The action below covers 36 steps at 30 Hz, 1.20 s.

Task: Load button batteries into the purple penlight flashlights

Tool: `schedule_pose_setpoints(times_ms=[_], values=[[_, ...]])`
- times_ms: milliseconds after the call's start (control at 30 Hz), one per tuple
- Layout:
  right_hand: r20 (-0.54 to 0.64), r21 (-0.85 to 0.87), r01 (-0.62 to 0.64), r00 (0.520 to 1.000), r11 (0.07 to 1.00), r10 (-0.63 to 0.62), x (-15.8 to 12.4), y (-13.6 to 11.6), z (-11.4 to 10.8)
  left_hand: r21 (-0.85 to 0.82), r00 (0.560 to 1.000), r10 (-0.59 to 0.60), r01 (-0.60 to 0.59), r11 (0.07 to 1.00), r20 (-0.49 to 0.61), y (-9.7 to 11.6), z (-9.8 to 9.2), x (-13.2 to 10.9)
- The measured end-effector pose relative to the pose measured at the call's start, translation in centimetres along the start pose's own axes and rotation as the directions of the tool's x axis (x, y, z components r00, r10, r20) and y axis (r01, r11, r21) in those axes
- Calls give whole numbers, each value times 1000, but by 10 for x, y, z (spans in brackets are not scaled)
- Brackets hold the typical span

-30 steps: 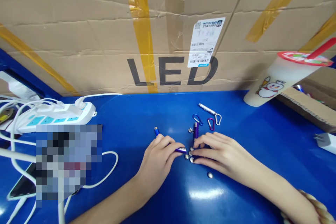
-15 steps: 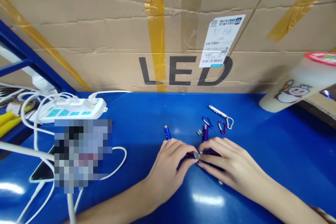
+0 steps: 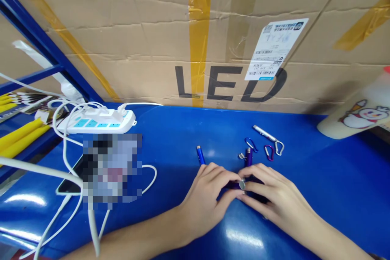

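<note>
— Where the fingertips meet, what's pinched there?
— A small silver disc [image 3: 242,184] — a button cell, I'd judge — held by the right hand [image 3: 268,195] at the end of a purple penlight [image 3: 233,185] gripped in the left hand [image 3: 210,195], low over the desk [image 3: 170,138].
— Advice?
— Keep it square to the barrel (a blue penlight [image 3: 200,155] lies just beside).

The big brown cardboard box [image 3: 146,48] standing behind the blue table bears "LED" in large black letters — a white shipping label [image 3: 276,48] partly covers the D, its small print and barcodes unreadable.
</note>
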State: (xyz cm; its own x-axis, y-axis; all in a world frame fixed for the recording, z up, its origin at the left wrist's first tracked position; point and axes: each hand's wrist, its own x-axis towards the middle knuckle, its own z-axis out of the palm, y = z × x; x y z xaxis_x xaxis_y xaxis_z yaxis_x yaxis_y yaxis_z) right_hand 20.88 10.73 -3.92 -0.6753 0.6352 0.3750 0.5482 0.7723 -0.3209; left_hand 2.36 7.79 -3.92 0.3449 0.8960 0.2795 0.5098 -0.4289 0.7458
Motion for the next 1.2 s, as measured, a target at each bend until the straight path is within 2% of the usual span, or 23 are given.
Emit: schedule_pose_setpoints(times_ms=[200,367,633,867,1067,1200], values=[[62,15,-88,994,996,87,-3,5,1,-23,999,-40,40,999,-19,1,0,1],[130,48,-140,983,989,133,-5,5,2,-22,999,-25,24,999,-37,1,-1,2],[189,61,-104,978,993,91,-4,7,-1,-32,1000,-22,21,999,-15,2,0,1],[80,-20,-24,996,1000,25,-6,8,-1,-37,999,-39,40,999,20,2,0,-1],[44,17,-3,999,1000,2,-10,11,0,-39,999,-31,31,999,18,0,0,-1],[86,0,-42,995,999,42,-11,14,-1,-31,1000,-20,20,999,-1,0,-1,0]])
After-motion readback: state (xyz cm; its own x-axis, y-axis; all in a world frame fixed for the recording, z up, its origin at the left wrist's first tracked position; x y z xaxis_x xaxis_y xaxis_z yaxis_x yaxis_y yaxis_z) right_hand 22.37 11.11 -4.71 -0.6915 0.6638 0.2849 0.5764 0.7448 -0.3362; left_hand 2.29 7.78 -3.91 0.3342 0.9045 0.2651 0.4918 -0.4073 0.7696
